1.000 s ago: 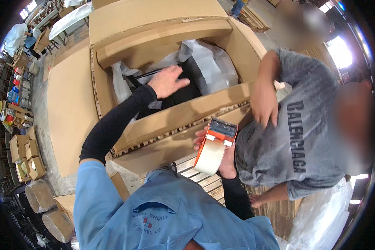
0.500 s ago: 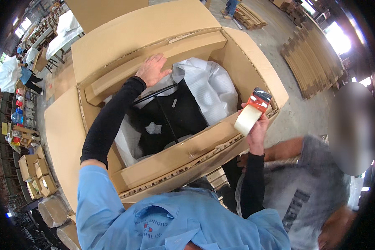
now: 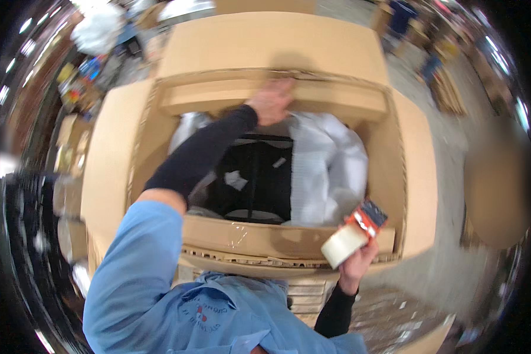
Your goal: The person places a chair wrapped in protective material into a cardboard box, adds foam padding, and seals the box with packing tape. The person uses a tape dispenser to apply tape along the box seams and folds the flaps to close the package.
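Note:
A large open cardboard box (image 3: 416, 171) stands before me with its flaps folded outward. Inside lies a black item (image 3: 242, 171), its kind unclear, partly wrapped in white foam sheet (image 3: 330, 165). My left hand (image 3: 273, 101) reaches across the box, slightly blurred, its fingers stretched out against a long cardboard insert (image 3: 336, 97) along the far wall. At the near right corner, my right hand (image 3: 358, 259) grips a red and black tape dispenser (image 3: 366, 219) carrying a pale tape roll (image 3: 343, 245). Another cardboard insert (image 3: 277, 237) runs along the near wall.
Cardboard boxes (image 3: 68, 144) and stacked black goods (image 3: 29, 236) stand on the left. Flat cardboard (image 3: 448, 88) lies at the far right. Wooden slats (image 3: 307, 298) show below the box's near edge. A person (image 3: 398, 20) stands in the background.
My view has turned, so the box now appears squarer. My left hand has slid rightward along the far insert. The person in grey close at my right is no longer beside my arm.

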The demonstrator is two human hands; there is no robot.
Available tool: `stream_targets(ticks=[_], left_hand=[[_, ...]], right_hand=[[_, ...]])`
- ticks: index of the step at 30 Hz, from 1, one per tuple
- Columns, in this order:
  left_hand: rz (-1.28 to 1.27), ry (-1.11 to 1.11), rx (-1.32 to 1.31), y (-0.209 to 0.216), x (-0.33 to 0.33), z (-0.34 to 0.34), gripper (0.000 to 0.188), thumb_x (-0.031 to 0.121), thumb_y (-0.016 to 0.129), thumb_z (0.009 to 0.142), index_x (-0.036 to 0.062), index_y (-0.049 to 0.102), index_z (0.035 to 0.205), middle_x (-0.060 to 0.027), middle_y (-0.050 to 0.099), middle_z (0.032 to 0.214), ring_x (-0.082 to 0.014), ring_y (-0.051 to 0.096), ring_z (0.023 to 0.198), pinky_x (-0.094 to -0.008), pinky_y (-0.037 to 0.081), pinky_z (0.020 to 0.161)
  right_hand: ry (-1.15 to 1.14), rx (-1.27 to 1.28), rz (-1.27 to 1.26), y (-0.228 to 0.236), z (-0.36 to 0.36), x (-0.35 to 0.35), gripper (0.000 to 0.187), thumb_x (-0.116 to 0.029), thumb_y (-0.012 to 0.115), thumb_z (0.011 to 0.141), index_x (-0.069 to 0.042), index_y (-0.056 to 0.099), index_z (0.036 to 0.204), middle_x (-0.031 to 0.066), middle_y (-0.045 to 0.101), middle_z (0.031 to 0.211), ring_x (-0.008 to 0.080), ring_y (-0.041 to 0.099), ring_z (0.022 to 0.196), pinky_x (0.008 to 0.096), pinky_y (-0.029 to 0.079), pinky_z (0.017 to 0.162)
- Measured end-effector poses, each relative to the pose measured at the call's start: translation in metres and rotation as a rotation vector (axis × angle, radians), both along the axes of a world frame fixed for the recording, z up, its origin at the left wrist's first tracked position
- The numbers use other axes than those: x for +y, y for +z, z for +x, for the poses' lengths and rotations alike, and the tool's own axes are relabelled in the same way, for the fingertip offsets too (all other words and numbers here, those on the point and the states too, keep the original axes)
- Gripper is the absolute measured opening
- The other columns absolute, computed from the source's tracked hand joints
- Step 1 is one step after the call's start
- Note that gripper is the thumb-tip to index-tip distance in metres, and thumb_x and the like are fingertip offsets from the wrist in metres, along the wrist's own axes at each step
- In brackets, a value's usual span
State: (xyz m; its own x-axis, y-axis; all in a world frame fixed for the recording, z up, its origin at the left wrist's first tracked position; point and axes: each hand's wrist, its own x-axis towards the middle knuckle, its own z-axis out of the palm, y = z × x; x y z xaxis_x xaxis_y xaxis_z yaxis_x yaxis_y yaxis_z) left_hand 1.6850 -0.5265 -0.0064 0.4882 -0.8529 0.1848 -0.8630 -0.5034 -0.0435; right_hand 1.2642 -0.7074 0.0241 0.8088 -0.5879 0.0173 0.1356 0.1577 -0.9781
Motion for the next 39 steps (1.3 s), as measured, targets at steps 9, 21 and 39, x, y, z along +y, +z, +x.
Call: stream_targets(ticks=[9, 21, 39], left_hand=[[-0.051, 0.193, 0.052, 0.022, 0.022, -0.059, 0.06, 0.048, 0.07, 0.083, 0.0072, 0.058, 0.125, -0.0257, 0.031, 0.158, -0.0423, 0.03, 0.146, -0.0613, 0.026, 0.117], [-0.55, 0.861, -0.086, 0.046, 0.248, -0.376, 0.031, 0.036, 0.066, 0.094, 0.0065, 0.058, 0.094, -0.0177, 0.048, 0.146, -0.0369, 0.041, 0.14, -0.0602, 0.024, 0.12], [-0.843, 0.689, -0.489, 0.003, 0.339, -0.395, 0.036, 0.042, 0.065, 0.088, 0.0135, 0.054, 0.068, -0.0038, 0.057, 0.072, -0.0249, 0.057, 0.083, -0.0477, 0.04, 0.096]], right_hand=[[0.215, 0.031, 0.338, 0.007, 0.0, -0.013, 0.051, -0.034, 0.048, 0.101, 0.0, 0.048, 0.139, 0.0188, 0.064, 0.121, 0.0279, 0.068, 0.098, 0.0378, 0.059, 0.082], [0.645, 0.079, 0.415, 0.01, 0.024, 0.005, 0.036, -0.027, 0.064, 0.097, -0.005, 0.059, 0.125, 0.01, 0.066, 0.108, 0.0258, 0.065, 0.097, 0.0411, 0.054, 0.085], [0.952, -0.175, -0.175, 0.032, 0.031, 0.24, 0.06, -0.036, 0.062, 0.094, 0.005, 0.052, 0.136, 0.021, 0.065, 0.123, 0.0252, 0.069, 0.094, 0.0357, 0.057, 0.079]])
